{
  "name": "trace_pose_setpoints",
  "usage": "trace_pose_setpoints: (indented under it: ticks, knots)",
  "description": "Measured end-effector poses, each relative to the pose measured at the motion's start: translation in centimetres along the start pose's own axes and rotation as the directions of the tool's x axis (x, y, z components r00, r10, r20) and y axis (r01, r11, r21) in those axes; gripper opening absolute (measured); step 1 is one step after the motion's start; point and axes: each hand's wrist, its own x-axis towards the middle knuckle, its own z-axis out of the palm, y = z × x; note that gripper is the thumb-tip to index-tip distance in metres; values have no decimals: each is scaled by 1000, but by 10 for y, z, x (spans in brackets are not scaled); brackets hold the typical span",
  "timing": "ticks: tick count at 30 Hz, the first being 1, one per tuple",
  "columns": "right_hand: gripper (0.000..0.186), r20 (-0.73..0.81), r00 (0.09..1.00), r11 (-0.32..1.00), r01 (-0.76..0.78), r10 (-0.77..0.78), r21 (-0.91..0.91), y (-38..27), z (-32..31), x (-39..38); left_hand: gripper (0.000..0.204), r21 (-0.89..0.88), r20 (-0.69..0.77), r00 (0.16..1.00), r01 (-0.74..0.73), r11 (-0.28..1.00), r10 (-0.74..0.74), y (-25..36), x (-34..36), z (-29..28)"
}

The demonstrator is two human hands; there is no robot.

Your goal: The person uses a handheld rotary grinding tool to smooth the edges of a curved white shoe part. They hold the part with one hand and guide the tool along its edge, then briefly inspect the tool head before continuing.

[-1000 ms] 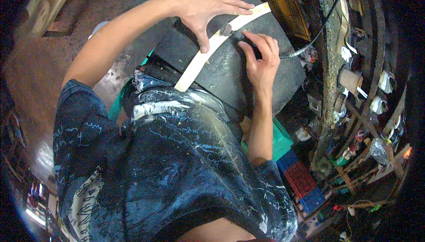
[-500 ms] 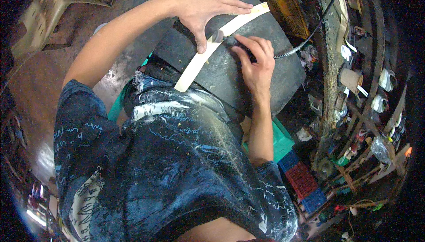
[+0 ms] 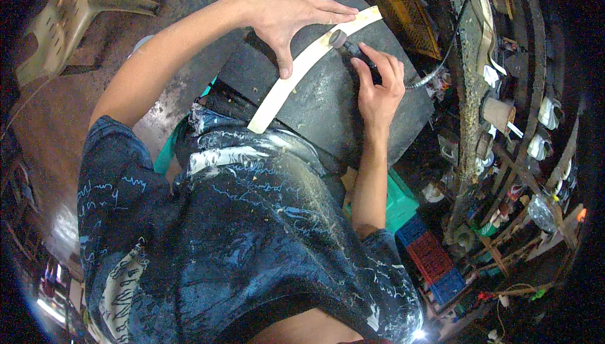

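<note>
A pale, cream, gently curved strip [image 3: 302, 67] lies slantwise over a dark flat board [image 3: 321, 101], its lower end near my waist. My left hand [image 3: 287, 19] is spread across it, the thumb pressing its middle and the fingertips resting near its far end; the hand is open. In my right hand [image 3: 381, 86] is the handpiece of a rotary tool [image 3: 350, 46] with a small round grey head. That head sits at the right edge of the strip, between my left thumb and fingertips. Whether it touches the strip I cannot tell.
A black cable [image 3: 450, 48] runs from the tool up to the right. At the left stands a beige plastic chair [image 3: 60, 22]. A yellow crate [image 3: 403, 10] is beyond the board; a cluttered rack [image 3: 472, 111] lines the right. Green plastic [image 3: 400, 199] shows below my right forearm.
My right hand has moved the rotary tool up and to the right, toward the strip's far end. My left hand and the strip have stayed almost in place.
</note>
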Motion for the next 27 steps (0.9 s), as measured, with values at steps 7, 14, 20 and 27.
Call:
trace_pose_setpoints:
  ticks: [7, 14, 20, 27]
  knots:
    - [33, 9, 999, 999, 43, -43, -17, -4, 6, 3, 158, 40, -11, 999, 41, 998, -41, 3, 2, 2]
    - [32, 107, 987, 992, 116, -120, 39, -10, 4, -3, 154, -9, 37, 999, 13, 1000, -13, 4, -2, -9]
    - [31, 2, 1000, 998, 14, -14, -57, -3, 1, 4, 152, 40, -29, 1000, 1, 999, 0, 0, 1, 5]
    - [34, 116, 988, 995, 100, -102, 17, -13, 0, -1, 154, 3, 49, 999, 21, 1000, -22, -2, 1, 1]
